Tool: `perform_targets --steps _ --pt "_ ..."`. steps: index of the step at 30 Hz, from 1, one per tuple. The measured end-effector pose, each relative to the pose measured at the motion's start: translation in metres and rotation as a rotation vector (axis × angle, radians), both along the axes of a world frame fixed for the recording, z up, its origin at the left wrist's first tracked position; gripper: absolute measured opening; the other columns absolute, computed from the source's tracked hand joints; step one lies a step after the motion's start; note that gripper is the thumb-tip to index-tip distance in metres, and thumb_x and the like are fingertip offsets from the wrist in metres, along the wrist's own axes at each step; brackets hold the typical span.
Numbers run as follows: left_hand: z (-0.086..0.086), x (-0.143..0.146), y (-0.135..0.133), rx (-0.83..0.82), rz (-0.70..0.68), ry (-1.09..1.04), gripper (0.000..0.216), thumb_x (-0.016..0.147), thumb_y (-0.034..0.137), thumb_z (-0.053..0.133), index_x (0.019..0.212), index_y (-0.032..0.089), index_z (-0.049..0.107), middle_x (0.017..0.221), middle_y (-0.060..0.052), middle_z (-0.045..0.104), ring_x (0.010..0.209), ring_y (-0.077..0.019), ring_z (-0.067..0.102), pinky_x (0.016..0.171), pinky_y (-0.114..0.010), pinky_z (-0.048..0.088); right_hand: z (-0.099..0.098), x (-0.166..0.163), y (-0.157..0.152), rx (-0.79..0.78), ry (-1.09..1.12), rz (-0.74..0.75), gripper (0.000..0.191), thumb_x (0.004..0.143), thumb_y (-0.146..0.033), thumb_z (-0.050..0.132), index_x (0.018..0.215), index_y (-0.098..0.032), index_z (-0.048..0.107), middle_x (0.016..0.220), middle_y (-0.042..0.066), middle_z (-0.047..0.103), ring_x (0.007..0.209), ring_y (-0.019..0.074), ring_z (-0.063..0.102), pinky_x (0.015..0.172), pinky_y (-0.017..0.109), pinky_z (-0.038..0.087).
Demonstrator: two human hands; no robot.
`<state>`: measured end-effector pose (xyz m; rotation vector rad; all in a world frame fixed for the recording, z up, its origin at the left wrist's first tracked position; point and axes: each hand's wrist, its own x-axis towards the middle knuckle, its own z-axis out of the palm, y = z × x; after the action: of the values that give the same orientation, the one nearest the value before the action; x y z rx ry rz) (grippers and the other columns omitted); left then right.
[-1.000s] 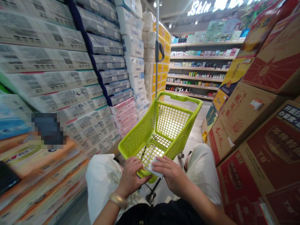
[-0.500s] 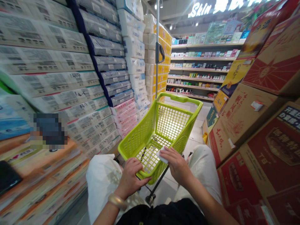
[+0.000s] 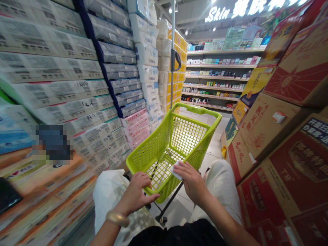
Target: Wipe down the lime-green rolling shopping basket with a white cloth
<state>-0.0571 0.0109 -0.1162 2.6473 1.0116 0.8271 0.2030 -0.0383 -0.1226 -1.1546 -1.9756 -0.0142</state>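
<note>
Grips green cart (image 3: 196, 158) with left hand (image 3: 136, 193), pinches white cloth (image 3: 175, 172) in right hand (image 3: 191, 180), now farther along cart's right rim, likely advancing wiping.

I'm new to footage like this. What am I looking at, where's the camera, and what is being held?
There's no machine here: these are a person's own two hands. One camera, worn on the head, looks forward and down, so knees and forearms show too. In front stands a green wheeled basket. The left hand rests on its near rim. The right hand holds a small white wad, perhaps tissue or cloth, at the basket's right side. Wrapped packs are stacked on the left, cartons on the right, and stocked shelves stand behind. A patch at far left is pixelated, so I can't identify what's there.
</note>
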Motion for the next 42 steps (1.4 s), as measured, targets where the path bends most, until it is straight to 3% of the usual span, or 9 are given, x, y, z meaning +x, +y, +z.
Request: perform_targets --steps 3,6,8,13,17,24,28,34,42 --pt "0.01 0.003 0.0 -0.013 0.01 0.04 0.034 0.066 0.047 0.079 0.09 0.024 0.069 0.094 -0.003 0.074 0.091 -0.0248 0.067 0.099 -0.048 0.042 0.0 -0.003 0.001 -0.003 -0.045 0.067 0.048 0.087 -0.002 0.042 0.122 -0.027 0.066 0.124 0.004 0.07 0.127 0.0207 0.057 0.109 0.049 0.045" --pt "0.015 0.019 -0.003 0.006 0.028 0.014 0.061 0.066 0.051 0.079 0.119 0.024 0.062 0.115 -0.008 0.071 0.108 -0.0289 0.064 0.106 -0.052 0.038 0.0 0.002 0.008 0.033 0.004 -0.092 0.048 0.086 -0.001 0.041 0.119 -0.024 0.068 0.124 0.007 0.069 0.126 0.0228 0.058 0.108 0.051 0.045" --pt "0.014 0.035 -0.006 0.015 0.032 0.002 0.053 0.071 0.049 0.076 0.117 0.023 0.062 0.115 -0.009 0.07 0.108 -0.0285 0.064 0.107 -0.052 0.038 -0.001 0.005 0.012 0.048 0.033 -0.166 0.048 0.085 -0.002 0.042 0.119 -0.023 0.068 0.128 0.009 0.067 0.127 0.0236 0.057 0.108 0.052 0.045" --pt "0.006 0.071 -0.012 0.014 0.135 0.076 0.021 0.081 0.036 0.067 0.096 0.022 0.063 0.096 -0.008 0.072 0.09 -0.0273 0.067 0.086 -0.042 0.048 -0.003 0.005 0.01 0.027 -0.063 -0.014 0.048 0.087 -0.002 0.042 0.122 -0.026 0.065 0.128 0.004 0.067 0.128 0.0207 0.056 0.109 0.048 0.045" --pt "0.003 0.082 -0.014 -0.071 0.16 0.138 0.007 0.085 0.026 0.061 0.091 0.022 0.063 0.088 -0.007 0.072 0.082 -0.0249 0.067 0.075 -0.035 0.047 -0.003 0.009 0.011 0.038 -0.011 -0.146 0.05 0.086 -0.001 0.04 0.122 -0.025 0.066 0.126 0.006 0.068 0.129 0.0223 0.056 0.11 0.051 0.043" --pt "0.015 0.081 -0.01 -0.37 0.165 0.258 0.021 0.091 0.028 0.055 0.108 0.02 0.063 0.108 -0.009 0.071 0.104 -0.023 0.065 0.09 -0.03 0.045 -0.003 0.007 0.011 0.015 -0.08 -0.023 0.05 0.089 -0.003 0.042 0.125 -0.028 0.064 0.128 0.004 0.067 0.13 0.0201 0.054 0.112 0.049 0.041" --pt "0.017 0.077 -0.009 -0.389 0.119 0.227 0.022 0.09 0.026 0.054 0.11 0.021 0.064 0.108 -0.007 0.071 0.105 -0.022 0.064 0.093 -0.03 0.045 -0.002 0.013 0.016 0.043 -0.036 -0.158 0.052 0.087 -0.001 0.039 0.126 -0.025 0.064 0.128 0.007 0.067 0.13 0.0239 0.054 0.11 0.054 0.041" --pt "0.015 0.07 -0.005 -0.388 0.117 0.234 0.023 0.088 0.026 0.058 0.109 0.019 0.064 0.11 -0.009 0.07 0.105 -0.0238 0.064 0.093 -0.032 0.046 -0.001 0.004 0.01 -0.004 -0.088 0.015 0.049 0.09 -0.004 0.041 0.125 -0.028 0.064 0.128 0.002 0.068 0.131 0.0191 0.053 0.112 0.046 0.041" --pt "0.017 0.056 0.002 -0.391 0.03 0.175 0.028 0.087 0.023 0.061 0.115 0.022 0.065 0.111 -0.005 0.071 0.106 -0.0226 0.064 0.095 -0.031 0.045 0.001 0.01 0.02 0.028 -0.03 -0.133 0.05 0.086 -0.002 0.04 0.122 -0.025 0.066 0.127 0.006 0.068 0.13 0.0228 0.054 0.111 0.053 0.04"
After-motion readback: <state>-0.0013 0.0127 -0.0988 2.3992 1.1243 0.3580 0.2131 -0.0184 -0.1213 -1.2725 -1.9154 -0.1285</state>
